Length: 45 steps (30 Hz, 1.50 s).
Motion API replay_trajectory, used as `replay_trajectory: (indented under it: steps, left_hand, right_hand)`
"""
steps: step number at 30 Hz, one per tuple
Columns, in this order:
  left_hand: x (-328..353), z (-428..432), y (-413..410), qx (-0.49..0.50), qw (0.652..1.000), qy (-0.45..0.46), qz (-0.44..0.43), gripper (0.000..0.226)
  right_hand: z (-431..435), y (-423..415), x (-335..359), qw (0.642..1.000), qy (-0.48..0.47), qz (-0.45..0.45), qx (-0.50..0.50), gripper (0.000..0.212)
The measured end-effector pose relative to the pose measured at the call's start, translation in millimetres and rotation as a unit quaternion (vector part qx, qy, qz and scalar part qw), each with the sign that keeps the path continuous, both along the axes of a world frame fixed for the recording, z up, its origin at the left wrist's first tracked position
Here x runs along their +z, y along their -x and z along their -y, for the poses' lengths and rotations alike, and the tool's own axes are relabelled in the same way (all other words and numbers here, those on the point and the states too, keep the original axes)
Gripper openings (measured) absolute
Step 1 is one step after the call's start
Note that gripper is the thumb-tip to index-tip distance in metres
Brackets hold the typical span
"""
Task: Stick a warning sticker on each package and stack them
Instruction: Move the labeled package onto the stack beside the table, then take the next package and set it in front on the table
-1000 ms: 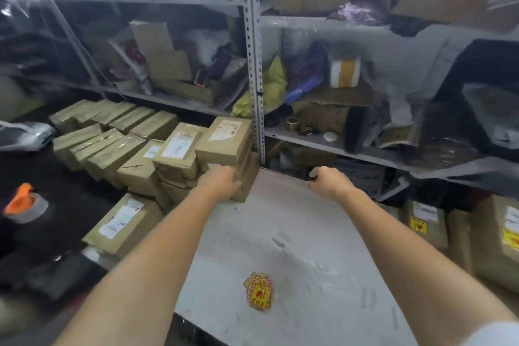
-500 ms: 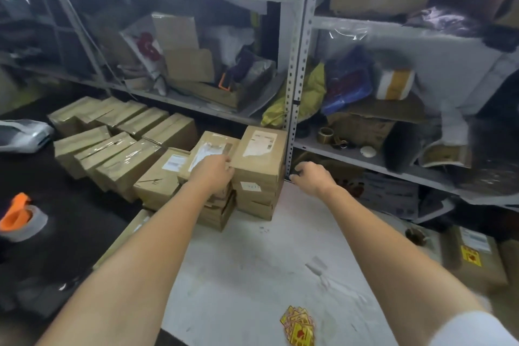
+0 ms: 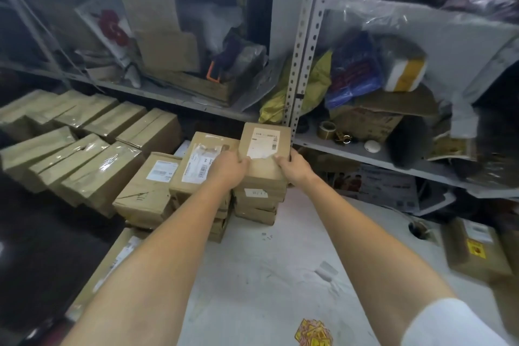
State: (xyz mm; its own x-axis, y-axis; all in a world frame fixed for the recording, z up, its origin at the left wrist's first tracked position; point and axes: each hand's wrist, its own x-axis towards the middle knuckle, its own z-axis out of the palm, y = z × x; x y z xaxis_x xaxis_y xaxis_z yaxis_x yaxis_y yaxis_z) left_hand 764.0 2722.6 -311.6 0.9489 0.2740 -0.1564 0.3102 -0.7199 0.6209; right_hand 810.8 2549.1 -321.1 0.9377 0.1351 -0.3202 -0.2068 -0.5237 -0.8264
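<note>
Left hand [image 3: 229, 170]: is gripping the 9 o'clock edge of the small brown cardboard package with a white shipping label [image 3: 264, 154], with its thumb lying on the top face.
Right hand [image 3: 293, 168]: is clasping the same package's 3 o'clock edge, with its thumb curling over the top.
Package: is topping a stack of similar brown boxes [image 3: 257, 203] at the 12 o'clock end of the scuffed white table [image 3: 280, 275].
Stickers: a loose heap of yellow warning stickers [image 3: 313, 333] is lying at the table's 6 o'clock end, well apart from both hands.
Neighbour: a second stack of labelled brown boxes [image 3: 196, 166] is standing just beside the first, at its 9 o'clock.
</note>
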Motion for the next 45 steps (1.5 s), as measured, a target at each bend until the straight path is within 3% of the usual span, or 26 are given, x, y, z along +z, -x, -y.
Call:
replay_trajectory:
  steps: [6,10,15,24,28,33,45]
  left_hand:
    - [6.5,9.0,7.2,0.003,0.998,0.054,0.026,0.039]
    - [25.7,31.2,12.3,0.009,0.989,0.127,0.072,0.047]
    - [42.8,85.3,24.1,-0.004,0.972,0.228,0.060,0.049]
    - [15.3,230.0,63.5,-0.054,0.971,0.232,-0.013,0.048]
    - [-16.2,308.9,95.5,-0.069,0.965,0.248,-0.047,0.050]
    - [-66.7,373.1,133.8,-0.057,0.967,0.232,-0.093,0.053]
    - [-147.5,403.9,187.9,-0.057,0.958,0.239,-0.149,0.046]
  right_hand:
    - [4.1,9.4,5.9,0.997,-0.065,0.022,-0.025,0.049]
    - [26.5,20.9,22.9,0.991,-0.111,0.053,-0.052,0.049]
    - [87.7,38.8,36.1,0.989,-0.112,0.084,-0.052,0.048]
    - [248.2,97.3,11.4,0.991,-0.083,0.057,-0.089,0.052]
    - [323.8,137.7,-16.7,0.988,-0.115,0.022,-0.097,0.049]
    - [394.9,179.5,-62.7,0.990,-0.083,-0.033,-0.109,0.059]
    - [424.9,237.6,-137.4,0.985,-0.056,-0.116,-0.119,0.060]
